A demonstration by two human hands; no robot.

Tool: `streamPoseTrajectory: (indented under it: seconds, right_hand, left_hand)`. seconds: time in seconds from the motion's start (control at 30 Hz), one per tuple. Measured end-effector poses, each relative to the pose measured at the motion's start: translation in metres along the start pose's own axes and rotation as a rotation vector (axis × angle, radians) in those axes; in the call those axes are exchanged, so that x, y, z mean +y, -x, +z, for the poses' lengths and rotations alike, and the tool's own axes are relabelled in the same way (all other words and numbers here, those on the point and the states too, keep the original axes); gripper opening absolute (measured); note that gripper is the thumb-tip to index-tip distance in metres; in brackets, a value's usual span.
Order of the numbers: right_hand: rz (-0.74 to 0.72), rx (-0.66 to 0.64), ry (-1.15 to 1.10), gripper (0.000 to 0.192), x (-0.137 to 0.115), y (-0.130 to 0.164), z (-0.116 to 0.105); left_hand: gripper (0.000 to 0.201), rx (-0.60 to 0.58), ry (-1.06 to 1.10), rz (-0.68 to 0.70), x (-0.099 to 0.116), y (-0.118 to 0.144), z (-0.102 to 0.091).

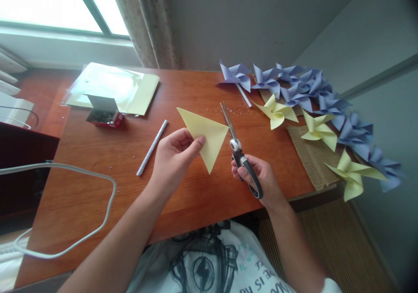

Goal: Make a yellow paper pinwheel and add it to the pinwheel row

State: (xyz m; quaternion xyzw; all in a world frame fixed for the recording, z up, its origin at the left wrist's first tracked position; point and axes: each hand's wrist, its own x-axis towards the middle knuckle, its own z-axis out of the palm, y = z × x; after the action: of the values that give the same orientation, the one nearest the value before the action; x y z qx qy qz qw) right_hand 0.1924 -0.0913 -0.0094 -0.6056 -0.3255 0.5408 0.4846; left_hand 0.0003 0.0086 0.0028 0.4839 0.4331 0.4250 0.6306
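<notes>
My left hand (174, 156) pinches a pale yellow paper folded into a triangle (205, 134), holding it above the wooden table (98, 188). My right hand (259, 177) grips black-handled scissors (237, 147), blades slightly apart and pointing away from me, right beside the triangle's right corner. A white rolled paper stick (152, 146) lies on the table left of my left hand.
Yellow paper sheets (114, 88) and a small red box of pins (103, 114) lie at the back left. Blue pinwheels (294, 86) and yellow pinwheels (318, 129) line the right side over a woven mat (311, 158). A white cable (81, 236) loops across the left front.
</notes>
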Motion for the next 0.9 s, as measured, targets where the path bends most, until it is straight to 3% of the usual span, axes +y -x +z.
streamPoseTrajectory:
  seconds: [0.47, 0.9]
  right_hand:
    - [-0.105, 0.053, 0.205, 0.032, 0.0041, -0.0015, -0.0057]
    - [-0.189, 0.093, 0.324, 0.031, 0.0053, -0.0008, -0.0067]
  left_hand:
    - [0.006, 0.025, 0.005, 0.031, -0.0023, -0.0008, -0.0006]
    - [0.009, 0.027, -0.009, 0.041, -0.0045, -0.0024, -0.0018]
